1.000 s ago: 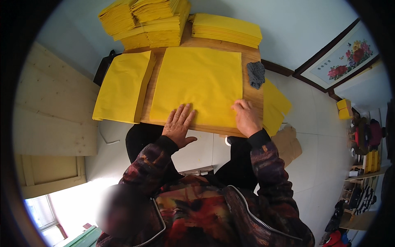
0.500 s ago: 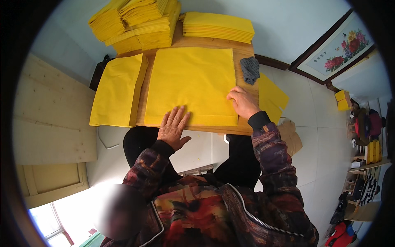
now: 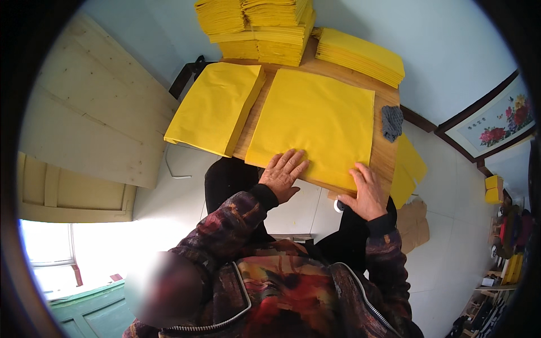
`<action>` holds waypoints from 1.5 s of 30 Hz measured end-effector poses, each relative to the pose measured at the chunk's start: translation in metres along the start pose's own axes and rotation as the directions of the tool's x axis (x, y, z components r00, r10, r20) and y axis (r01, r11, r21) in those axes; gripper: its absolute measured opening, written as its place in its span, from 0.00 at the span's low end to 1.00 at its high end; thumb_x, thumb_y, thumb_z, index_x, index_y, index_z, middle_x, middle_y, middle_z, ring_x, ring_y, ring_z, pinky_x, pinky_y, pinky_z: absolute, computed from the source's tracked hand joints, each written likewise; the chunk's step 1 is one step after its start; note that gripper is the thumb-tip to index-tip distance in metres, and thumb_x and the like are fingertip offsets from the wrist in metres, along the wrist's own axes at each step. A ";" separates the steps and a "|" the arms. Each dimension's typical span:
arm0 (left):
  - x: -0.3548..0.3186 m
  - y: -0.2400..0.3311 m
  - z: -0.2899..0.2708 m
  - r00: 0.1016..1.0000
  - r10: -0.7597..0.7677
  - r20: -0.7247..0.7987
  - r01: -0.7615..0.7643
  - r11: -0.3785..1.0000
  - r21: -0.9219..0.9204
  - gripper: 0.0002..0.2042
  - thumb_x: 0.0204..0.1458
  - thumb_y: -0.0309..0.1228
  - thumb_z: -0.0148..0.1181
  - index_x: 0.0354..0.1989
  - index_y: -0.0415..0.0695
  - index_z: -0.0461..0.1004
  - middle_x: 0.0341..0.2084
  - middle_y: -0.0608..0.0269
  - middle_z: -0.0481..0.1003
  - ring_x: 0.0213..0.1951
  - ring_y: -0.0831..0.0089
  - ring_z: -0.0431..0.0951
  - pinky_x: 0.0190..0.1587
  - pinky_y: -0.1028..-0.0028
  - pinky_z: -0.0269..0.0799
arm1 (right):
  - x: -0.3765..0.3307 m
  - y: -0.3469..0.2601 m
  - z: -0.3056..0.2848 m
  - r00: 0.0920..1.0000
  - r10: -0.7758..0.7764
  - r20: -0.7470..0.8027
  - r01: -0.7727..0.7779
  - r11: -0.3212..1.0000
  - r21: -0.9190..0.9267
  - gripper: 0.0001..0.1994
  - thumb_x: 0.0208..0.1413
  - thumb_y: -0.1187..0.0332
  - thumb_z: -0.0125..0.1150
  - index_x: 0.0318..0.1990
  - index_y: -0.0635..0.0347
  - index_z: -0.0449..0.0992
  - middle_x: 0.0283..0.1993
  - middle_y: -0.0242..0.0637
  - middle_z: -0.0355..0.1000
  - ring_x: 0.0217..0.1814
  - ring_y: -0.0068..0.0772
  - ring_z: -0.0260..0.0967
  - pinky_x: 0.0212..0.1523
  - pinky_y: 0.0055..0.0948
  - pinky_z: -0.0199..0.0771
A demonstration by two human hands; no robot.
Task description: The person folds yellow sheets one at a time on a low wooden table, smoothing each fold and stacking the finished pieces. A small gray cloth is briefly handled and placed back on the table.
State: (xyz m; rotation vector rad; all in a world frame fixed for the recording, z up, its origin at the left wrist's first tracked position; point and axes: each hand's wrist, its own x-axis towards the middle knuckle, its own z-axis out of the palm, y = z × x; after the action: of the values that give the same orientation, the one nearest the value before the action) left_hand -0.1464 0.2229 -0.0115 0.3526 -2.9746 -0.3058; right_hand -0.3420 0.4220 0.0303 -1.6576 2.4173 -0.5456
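Observation:
A large yellow sheet [image 3: 318, 121] lies flat on the wooden table [image 3: 386, 152], its near edge close to the table's front. My left hand [image 3: 283, 173] rests on that near edge, palm down with the fingers stretched out. At the near right corner my right hand [image 3: 365, 191] touches the sheet with its fingertips, thumb spread apart and nothing held. Whether the sheet is a single layer or a folded one I cannot tell. To its left lies a thick yellow folded stack [image 3: 217, 107], which reaches over the table's front edge.
Tall yellow piles [image 3: 259, 34] and a lower yellow stack [image 3: 360, 56] stand at the back. A crumpled grey cloth [image 3: 392, 123] sits at the right edge. Beyond it are yellow pieces [image 3: 407, 169] and brown paper [image 3: 413, 225]. A wooden board [image 3: 90, 107] leans at left.
My right hand has slid toward me along the sheet's right side to its near corner, and its fingers have spread. The left hand stays on the near edge. The whole view has turned.

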 end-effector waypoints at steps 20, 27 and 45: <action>-0.026 -0.070 -0.022 0.980 -0.111 -0.163 0.107 0.994 -0.036 0.19 0.42 0.23 0.57 0.46 0.52 0.74 0.53 0.62 0.71 0.58 0.60 0.66 0.57 0.60 0.63 | -0.017 0.008 0.016 0.994 -0.025 -0.104 0.017 0.997 -0.071 0.27 0.38 0.70 0.68 0.50 0.61 0.68 0.61 0.41 0.60 0.62 0.46 0.58 0.60 0.41 0.58; -0.030 -0.089 -0.027 0.980 -0.061 -0.188 0.014 0.971 -0.240 0.12 0.41 0.20 0.59 0.37 0.46 0.78 0.45 0.58 0.76 0.51 0.57 0.73 0.51 0.62 0.69 | -0.019 0.014 0.000 0.999 -0.029 -0.046 0.028 0.999 -0.035 0.26 0.39 0.70 0.67 0.50 0.61 0.69 0.59 0.37 0.64 0.61 0.44 0.61 0.59 0.39 0.61; 0.003 -0.118 -0.025 0.874 -0.481 0.063 0.318 0.469 -0.824 0.09 0.53 0.25 0.58 0.42 0.36 0.76 0.29 0.70 0.77 0.29 0.81 0.73 0.35 0.78 0.69 | 0.030 0.049 -0.013 0.967 0.256 0.007 -0.245 0.913 0.325 0.14 0.54 0.63 0.56 0.43 0.62 0.75 0.37 0.50 0.75 0.41 0.53 0.72 0.39 0.42 0.71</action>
State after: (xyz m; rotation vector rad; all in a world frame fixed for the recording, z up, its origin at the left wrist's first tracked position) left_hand -0.1198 0.1050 -0.0118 0.8787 -2.1577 -1.5412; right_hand -0.4000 0.4124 0.0262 -1.1938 2.3561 -0.8787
